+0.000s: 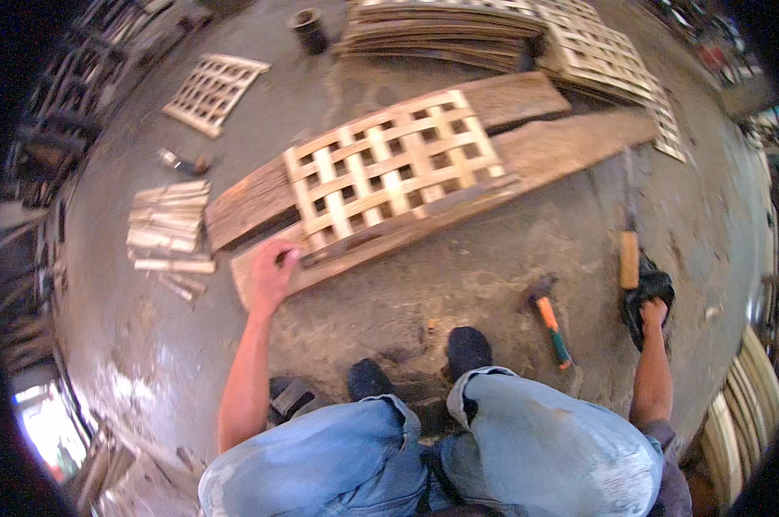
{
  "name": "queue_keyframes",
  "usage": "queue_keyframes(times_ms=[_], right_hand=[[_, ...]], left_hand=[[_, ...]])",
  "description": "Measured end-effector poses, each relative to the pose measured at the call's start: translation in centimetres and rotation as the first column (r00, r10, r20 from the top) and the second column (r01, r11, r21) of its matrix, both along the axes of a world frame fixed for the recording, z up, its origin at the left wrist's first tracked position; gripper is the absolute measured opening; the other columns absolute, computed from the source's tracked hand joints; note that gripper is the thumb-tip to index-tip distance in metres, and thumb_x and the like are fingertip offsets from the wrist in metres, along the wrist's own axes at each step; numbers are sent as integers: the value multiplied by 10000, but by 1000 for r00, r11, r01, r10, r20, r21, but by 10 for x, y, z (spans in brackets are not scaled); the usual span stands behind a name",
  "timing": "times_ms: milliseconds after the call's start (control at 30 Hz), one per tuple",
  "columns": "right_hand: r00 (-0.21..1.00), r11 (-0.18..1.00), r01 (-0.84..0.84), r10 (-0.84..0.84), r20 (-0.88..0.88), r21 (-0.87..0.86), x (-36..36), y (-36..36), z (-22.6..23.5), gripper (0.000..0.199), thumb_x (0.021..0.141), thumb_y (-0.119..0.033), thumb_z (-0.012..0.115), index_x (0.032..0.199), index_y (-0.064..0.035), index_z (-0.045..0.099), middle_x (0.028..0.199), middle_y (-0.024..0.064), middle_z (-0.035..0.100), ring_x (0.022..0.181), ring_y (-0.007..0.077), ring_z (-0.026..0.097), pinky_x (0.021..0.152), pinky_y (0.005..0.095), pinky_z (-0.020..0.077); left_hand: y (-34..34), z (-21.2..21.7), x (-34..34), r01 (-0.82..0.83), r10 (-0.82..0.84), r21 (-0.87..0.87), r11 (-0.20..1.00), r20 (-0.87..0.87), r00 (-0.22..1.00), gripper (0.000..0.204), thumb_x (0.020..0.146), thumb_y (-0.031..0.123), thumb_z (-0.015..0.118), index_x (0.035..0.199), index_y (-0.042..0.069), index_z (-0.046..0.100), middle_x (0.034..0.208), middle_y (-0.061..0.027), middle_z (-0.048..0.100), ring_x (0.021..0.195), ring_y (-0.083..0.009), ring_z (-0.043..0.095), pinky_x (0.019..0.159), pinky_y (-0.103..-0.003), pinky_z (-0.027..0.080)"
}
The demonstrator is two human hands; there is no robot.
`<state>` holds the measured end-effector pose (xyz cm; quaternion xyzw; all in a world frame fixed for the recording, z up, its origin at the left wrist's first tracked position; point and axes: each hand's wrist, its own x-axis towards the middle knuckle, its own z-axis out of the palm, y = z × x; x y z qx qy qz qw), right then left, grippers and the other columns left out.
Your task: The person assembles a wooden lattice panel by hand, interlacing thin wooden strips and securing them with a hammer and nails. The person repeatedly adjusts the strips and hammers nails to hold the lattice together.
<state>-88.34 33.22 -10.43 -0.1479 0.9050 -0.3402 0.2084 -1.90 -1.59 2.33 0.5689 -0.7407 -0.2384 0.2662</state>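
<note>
A woven lattice panel of pale wooden strips lies across two brown planks on the floor in front of me. Along its near edge runs a dark, narrow strip. My left hand is over the near plank, just off the panel's lower left corner; its fingers are curled in, and whatever they may hold is too small to see. Far to the right, my right hand reaches into a crumpled black bag, which hides its fingertips. Beside the bag lies a wooden-handled tool with a long, narrow metal part.
A hammer with an orange and green handle lies before my right knee. Loose wooden strips and a smaller lattice are at left. Stacked lattice panels and a dark can stand at the back.
</note>
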Motion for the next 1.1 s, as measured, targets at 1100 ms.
queue_keyframes(times_ms=[1100], right_hand=[[828,988,82,-138,-544,-128,62,14,87,204,953,-116,511,1110,-65,631,807,108,682,657,231,654,654,379,539]], left_hand=[[5,-19,-15,-56,54,-52,997,-31,998,104,885,111,691,910,12,676,882,-108,666,821,-253,619,772,-364,497]])
